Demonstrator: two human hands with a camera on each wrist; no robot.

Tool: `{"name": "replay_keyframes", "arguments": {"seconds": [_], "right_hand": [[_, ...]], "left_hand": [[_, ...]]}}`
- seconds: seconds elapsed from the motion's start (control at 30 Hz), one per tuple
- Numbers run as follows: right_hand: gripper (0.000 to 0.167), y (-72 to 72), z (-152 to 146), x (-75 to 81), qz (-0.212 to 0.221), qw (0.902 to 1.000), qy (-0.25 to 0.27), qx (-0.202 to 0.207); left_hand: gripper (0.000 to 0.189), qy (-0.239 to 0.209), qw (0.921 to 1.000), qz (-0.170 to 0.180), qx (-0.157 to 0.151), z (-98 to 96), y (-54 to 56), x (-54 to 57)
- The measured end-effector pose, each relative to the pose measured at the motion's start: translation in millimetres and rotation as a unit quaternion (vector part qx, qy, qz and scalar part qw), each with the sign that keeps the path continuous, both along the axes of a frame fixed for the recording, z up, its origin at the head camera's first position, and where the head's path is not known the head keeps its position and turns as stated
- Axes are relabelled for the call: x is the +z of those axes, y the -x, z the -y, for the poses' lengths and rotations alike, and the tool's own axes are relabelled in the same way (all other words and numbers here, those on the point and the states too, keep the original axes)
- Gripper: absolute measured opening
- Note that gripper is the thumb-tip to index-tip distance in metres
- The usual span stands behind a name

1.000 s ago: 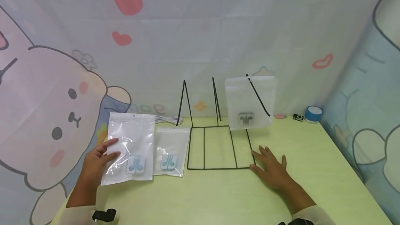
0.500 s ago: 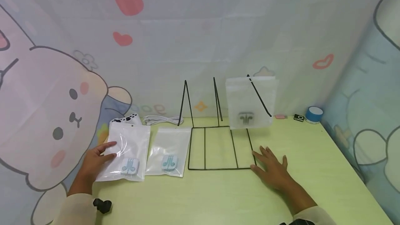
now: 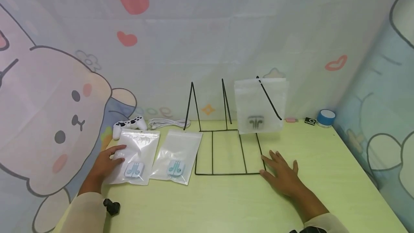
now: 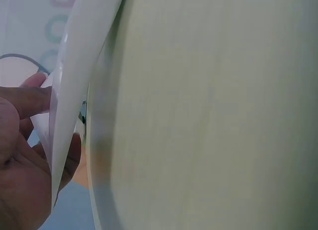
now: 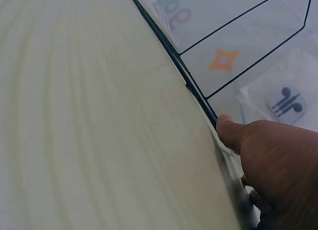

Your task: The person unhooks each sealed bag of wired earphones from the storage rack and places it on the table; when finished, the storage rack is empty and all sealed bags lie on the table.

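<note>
My left hand (image 3: 107, 163) pinches the left edge of a white zip bag (image 3: 142, 146) holding a small earphone case (image 3: 134, 169). In the left wrist view the bag's edge (image 4: 74, 81) runs between the thumb and fingers. Just right of it, a similar zip bag (image 3: 166, 154) lies on the table, its upper right corner over the edge of a black wire stand (image 3: 212, 154). A third zip bag (image 3: 258, 100) hangs from the stand's right hook. With fingers spread, my right hand (image 3: 283, 175) rests at the stand's front right corner, thumb touching its base wire (image 5: 198, 96).
Behind the left bag sits a white game controller (image 3: 130, 123), beside a coiled white cable (image 3: 168, 123). At the back right are a pink item (image 3: 291, 120), a small black device (image 3: 309, 121) and a blue-and-white round container (image 3: 326, 118). A printed curtain (image 3: 210, 46) borders the table.
My left hand has lowered the bag it holds and shifted it slightly left, uncovering the controller and more of the cable. The middle bag's top has swung right. My right hand stays put.
</note>
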State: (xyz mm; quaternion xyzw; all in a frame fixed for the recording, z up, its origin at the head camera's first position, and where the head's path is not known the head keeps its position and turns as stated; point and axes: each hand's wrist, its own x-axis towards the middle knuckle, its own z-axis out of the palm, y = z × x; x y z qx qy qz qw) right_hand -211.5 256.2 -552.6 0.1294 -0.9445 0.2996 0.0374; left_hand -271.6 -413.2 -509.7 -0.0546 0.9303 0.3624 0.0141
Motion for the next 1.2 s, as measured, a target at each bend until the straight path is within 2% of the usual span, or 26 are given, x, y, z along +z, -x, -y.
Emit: {"name": "replay_keyframes", "arguments": {"seconds": [0.27,0.43,0.53,0.7,0.9,1.03,1.2], "right_hand": [[0.063,-0.5,-0.2,-0.3,0.006,1.0,0.004,0.0],[0.063,-0.9,0.1,-0.7,0.01,0.9999,0.007,0.001],[0.063,-1.1,0.0,0.0,0.01,0.9999,0.008,0.001],[0.062,-0.9,-0.6,0.2,0.005,1.0,0.005,-0.001],[0.062,-0.8,-1.0,0.3,0.005,1.0,0.003,0.0],[0.063,-0.3,0.0,0.0,0.004,1.0,0.004,0.001],[0.063,0.1,1.0,-0.9,0.0,1.0,0.008,0.002]], "left_hand": [[0.064,0.03,0.9994,0.016,-0.007,-5.4,7.5,-1.7],[0.067,0.027,0.9986,0.042,0.014,-7.3,10.2,-2.5],[0.068,0.026,0.9984,0.047,0.018,-6.3,11.7,-4.3],[0.065,0.028,0.999,0.033,0.011,-5.7,10.6,-4.2],[0.063,0.031,0.9984,0.043,0.015,-5.1,6.3,-5.5],[0.06,0.056,0.9983,0.008,0.01,-10.3,2.9,-4.7],[0.054,0.123,0.9908,-0.055,-0.012,-38.0,-6.9,3.9]]}}
